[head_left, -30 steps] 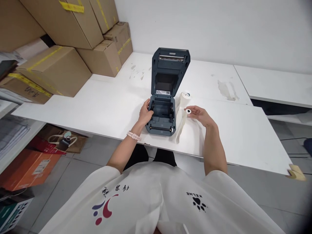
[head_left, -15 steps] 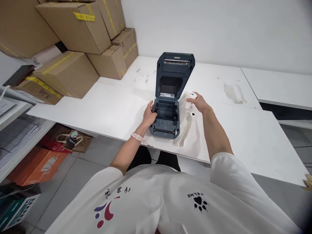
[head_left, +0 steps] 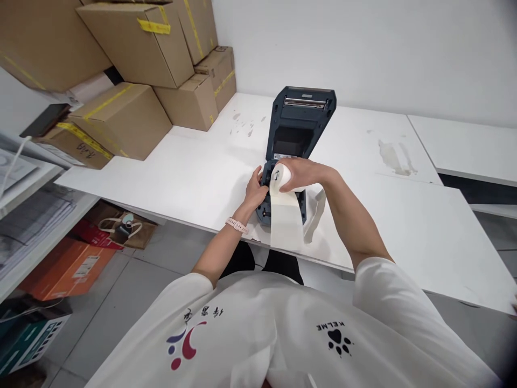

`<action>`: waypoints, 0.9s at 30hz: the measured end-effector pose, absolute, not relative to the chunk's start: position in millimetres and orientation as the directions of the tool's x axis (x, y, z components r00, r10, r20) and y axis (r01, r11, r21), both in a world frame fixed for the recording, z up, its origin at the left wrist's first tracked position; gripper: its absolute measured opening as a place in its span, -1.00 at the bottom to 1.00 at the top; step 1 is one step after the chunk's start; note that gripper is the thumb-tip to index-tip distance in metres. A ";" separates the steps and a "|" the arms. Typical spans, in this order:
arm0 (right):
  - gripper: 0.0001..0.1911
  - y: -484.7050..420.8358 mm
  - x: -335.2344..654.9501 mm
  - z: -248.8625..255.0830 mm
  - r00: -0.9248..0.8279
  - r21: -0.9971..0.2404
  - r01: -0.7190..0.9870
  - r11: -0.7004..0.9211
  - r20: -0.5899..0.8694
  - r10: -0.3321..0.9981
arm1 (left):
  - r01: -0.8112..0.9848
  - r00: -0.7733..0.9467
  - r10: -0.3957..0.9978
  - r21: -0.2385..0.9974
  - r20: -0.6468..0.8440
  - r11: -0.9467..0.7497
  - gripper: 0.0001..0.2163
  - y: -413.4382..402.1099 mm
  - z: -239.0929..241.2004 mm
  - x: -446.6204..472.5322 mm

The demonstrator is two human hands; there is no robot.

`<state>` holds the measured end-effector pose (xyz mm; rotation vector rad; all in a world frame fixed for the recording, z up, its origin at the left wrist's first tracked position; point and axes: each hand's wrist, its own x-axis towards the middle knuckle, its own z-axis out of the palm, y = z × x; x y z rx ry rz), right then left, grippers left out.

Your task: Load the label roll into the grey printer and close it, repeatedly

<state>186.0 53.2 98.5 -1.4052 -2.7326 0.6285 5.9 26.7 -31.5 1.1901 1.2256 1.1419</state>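
A dark blue-grey label printer (head_left: 305, 116) stands on the white table with its lid raised. My left hand (head_left: 254, 189) grips the left side of its base, thumb over the edge. Above the open bay, my right hand (head_left: 305, 172) is closed around a white paper roll (head_left: 281, 173), whose end faces left. A wide tail of paper hangs from the roll across the front of the printer toward the table edge, hiding much of the bay. Right of the base lies a loose curled paper strip (head_left: 314, 221).
Stacked cardboard boxes (head_left: 125, 121) with yellow tape stand at the table's left end. A white wall rises behind. Below left are a shelf with papers (head_left: 32, 226) and an orange box (head_left: 68, 272) on the floor. Worn patches (head_left: 393, 156) mark the table at right.
My right hand has brought the paper roll left from beside the printer to above its bay, with the paper tail now hanging over the front. My left hand stays on the printer's side.
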 end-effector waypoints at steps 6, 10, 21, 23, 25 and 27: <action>-0.36 67.4 160.7 72.5 -0.544 -0.153 0.835 0.528 -0.365 0.755 | 0.023 0.015 0.998 0.998 -0.065 0.065 -0.10 25.8 -30.9 5.9; -0.30 56.1 167.6 58.7 -0.543 -0.208 0.840 0.502 -0.290 0.788 | 0.023 0.017 0.997 0.997 -0.076 0.076 -0.11 24.5 -29.9 5.6; -0.42 -93.8 171.5 11.2 -0.512 -0.300 0.787 0.539 0.169 0.842 | -0.039 0.010 0.997 0.997 -0.070 0.071 -0.18 16.0 -16.8 10.0; -0.43 -97.8 166.7 8.7 -0.487 -0.303 0.800 0.519 0.179 0.855 | -0.040 0.008 0.999 0.998 -0.044 0.044 -0.21 17.4 -18.6 10.5; -0.42 -96.2 163.4 10.1 -0.480 -0.301 0.806 0.509 0.171 0.861 | -0.032 0.007 1.000 0.999 -0.024 0.025 -0.22 19.8 -20.2 10.9; -0.42 -93.8 161.0 13.2 -0.477 -0.299 0.812 0.501 0.153 0.865 | -0.026 0.003 1.000 0.999 -0.026 0.026 -0.23 22.2 -19.5 11.2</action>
